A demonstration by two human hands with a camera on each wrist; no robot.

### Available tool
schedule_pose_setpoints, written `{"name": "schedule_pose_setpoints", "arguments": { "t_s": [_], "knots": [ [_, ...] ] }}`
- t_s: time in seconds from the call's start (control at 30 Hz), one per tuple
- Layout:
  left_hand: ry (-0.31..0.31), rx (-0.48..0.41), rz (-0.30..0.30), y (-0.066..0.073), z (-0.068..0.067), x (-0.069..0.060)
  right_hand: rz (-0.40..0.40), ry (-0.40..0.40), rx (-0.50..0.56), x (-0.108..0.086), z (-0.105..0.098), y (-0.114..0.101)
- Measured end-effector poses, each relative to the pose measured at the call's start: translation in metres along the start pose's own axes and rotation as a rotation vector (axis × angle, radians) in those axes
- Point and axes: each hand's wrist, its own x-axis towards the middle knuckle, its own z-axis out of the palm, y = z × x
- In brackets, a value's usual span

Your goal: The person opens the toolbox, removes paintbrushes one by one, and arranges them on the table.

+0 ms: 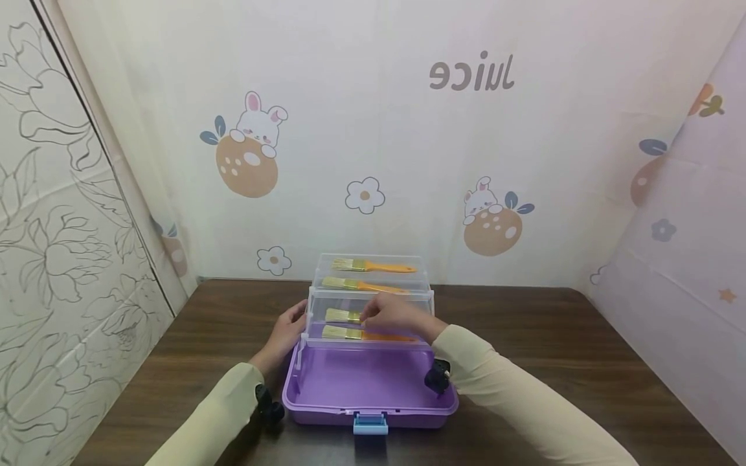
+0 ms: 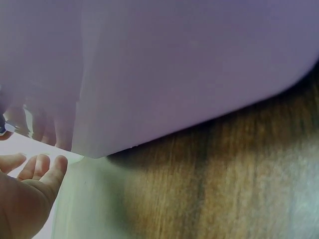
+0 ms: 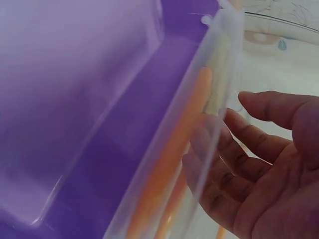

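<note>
A purple toolbox (image 1: 373,419) stands unfolded on the table, two clear trays raised behind its base. In the lower tray (image 1: 428,304) lie two paintbrushes with orange handles and pale bristles, a rear brush (image 1: 342,316) and a front brush (image 1: 335,332). My right hand (image 1: 402,314) is over this tray and covers the rear brush's handle. The right wrist view shows its fingers (image 3: 219,184) dipping inside the tray beside an orange handle (image 3: 172,144), thumb apart from them. My left hand (image 1: 287,333) is at the toolbox's left side, fingers loosely bent.
The upper clear tray (image 1: 422,268) holds two more brushes, a back one (image 1: 384,267) and a front one (image 1: 344,283). A light blue latch (image 1: 370,424) is at the base's front. Behind the wooden table (image 1: 524,362) hangs a printed curtain (image 1: 373,129).
</note>
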Motion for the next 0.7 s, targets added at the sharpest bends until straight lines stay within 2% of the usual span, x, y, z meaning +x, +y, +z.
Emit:
{"name": "schedule_pose_setpoints", "arguments": {
  "t_s": [0.03, 0.13, 0.23, 0.27, 0.37, 0.7],
  "knots": [
    [-0.003, -0.002, 0.0, 0.0, 0.0, -0.001, -0.001, 0.005, -0.023, 0.001, 0.001, 0.0],
    [-0.026, -0.009, -0.011, 0.014, -0.001, -0.008, -0.017, 0.015, -0.079, 0.003, 0.005, 0.0],
    [-0.037, -0.009, -0.016, 0.015, -0.002, -0.009, -0.048, 0.015, -0.096, 0.004, 0.008, 0.0],
    [-0.037, -0.009, -0.022, 0.015, -0.002, -0.009, -0.056, 0.015, -0.098, 0.005, 0.009, 0.0],
    [-0.025, 0.003, -0.016, 0.001, -0.001, -0.002, -0.081, 0.013, -0.107, 0.005, 0.01, 0.001],
    [-0.019, 0.001, -0.003, 0.0, -0.001, -0.002, -0.099, -0.013, -0.092, 0.006, 0.011, 0.001]
  ]
}}
